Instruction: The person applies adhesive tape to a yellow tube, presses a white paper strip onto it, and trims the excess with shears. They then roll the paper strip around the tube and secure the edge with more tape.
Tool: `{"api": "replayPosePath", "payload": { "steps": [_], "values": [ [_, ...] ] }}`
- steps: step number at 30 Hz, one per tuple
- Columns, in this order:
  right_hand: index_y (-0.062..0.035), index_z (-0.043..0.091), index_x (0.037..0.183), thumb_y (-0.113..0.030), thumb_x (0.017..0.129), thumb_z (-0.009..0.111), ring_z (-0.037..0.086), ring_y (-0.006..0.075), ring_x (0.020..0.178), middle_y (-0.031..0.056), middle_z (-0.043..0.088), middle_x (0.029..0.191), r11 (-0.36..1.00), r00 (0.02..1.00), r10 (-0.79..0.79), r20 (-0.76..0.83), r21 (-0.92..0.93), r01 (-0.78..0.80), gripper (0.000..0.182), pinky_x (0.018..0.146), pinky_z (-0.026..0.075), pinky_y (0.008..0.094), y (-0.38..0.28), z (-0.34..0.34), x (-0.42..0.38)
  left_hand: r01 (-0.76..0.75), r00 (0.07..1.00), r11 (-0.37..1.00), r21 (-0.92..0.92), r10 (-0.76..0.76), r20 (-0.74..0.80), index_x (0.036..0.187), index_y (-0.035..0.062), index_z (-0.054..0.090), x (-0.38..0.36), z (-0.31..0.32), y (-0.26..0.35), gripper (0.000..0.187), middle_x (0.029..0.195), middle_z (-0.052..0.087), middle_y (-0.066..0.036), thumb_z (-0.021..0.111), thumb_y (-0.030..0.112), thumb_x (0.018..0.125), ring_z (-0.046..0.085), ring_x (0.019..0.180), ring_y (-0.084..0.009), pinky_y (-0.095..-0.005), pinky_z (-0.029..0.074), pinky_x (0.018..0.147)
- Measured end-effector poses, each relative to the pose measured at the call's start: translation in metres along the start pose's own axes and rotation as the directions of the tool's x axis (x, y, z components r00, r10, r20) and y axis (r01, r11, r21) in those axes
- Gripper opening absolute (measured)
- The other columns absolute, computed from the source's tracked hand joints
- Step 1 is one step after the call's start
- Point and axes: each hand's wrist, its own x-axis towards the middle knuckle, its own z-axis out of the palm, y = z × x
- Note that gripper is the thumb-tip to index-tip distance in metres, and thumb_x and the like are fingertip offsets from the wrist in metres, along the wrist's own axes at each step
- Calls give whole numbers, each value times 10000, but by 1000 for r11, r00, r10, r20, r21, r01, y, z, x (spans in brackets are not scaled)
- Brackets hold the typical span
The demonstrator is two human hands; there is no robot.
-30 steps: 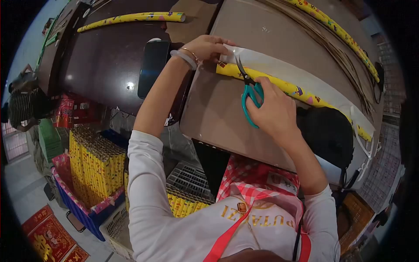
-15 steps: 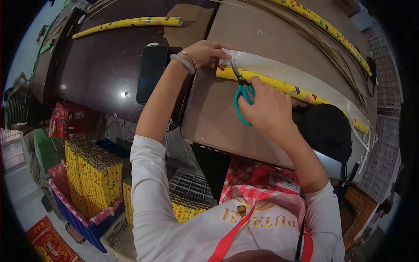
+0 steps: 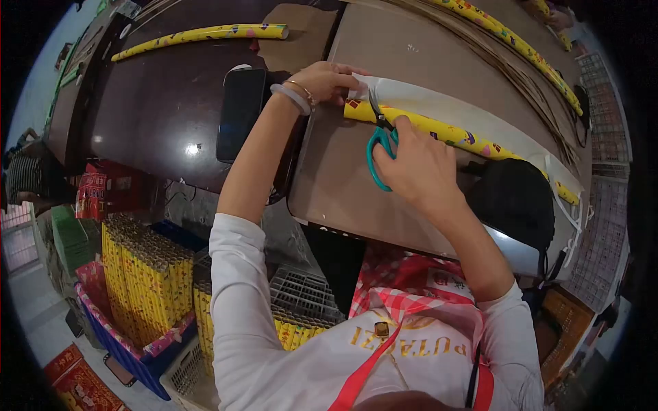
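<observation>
My right hand (image 3: 421, 161) grips a pair of scissors (image 3: 377, 154) by the teal handles. The blades point away from me and lie over the left end of a yellow patterned roll (image 3: 445, 132). White paper, the wrapping's pale underside (image 3: 418, 92), spreads out behind the roll along its length. At its left corner, my left hand (image 3: 330, 82) is closed on the paper edge, fingertips close to the scissor tips. A bracelet and a pale bangle circle the left wrist.
A black phone (image 3: 241, 113) lies on the dark table. Yellow tubes lie at far left (image 3: 202, 33) and far right (image 3: 514, 41), beside thin brown strips (image 3: 507, 68). A black bag (image 3: 510, 198) sits near my right forearm. Stacked yellow tubes (image 3: 147, 274) fill a blue bin at lower left.
The scissors and roll end have shifted slightly right in view, and the blades look narrower. At the upper right edge, another person's hand and a yellow tube have come into view.
</observation>
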Motion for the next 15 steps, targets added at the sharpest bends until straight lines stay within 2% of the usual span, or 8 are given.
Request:
{"api": "replayPosePath", "payload": {
  "steps": [3,7,9,15],
  "values": [
    [11,530,965,-364,785,468,625,366,781,221,625,805,999,999,-35,-5,-22,35,420,723,467,456,1,-2,-2,-8,1000,1000,-17,8,-5,1116,34,596,-1,2,-1,330,833,642,-28,634,138,805,554,643,-49,-168,427,525],
    [12,530,963,-362,791,464,625,364,777,215,626,788,998,999,10,38,-55,-8,417,726,465,459,-3,-7,-1,-15,1000,999,-28,15,5,1127,30,586,-1,2,-1,344,840,646,-27,632,133,803,573,668,-50,-166,428,526],
    [5,532,944,-361,798,463,629,356,761,202,629,773,997,997,-28,-65,-68,24,400,713,473,453,-3,0,-1,-8,999,999,-46,10,37,1132,30,583,-2,1,1,347,842,646,-27,629,135,804,577,674,-52,-167,431,528],
    [-12,530,917,-354,805,466,635,341,724,199,627,756,995,997,0,-74,-98,-7,366,680,492,434,-9,2,-1,-29,999,1000,-8,29,29,1126,29,586,-6,3,4,340,845,642,-26,610,148,809,578,667,-59,-173,439,530]
  ]
}}
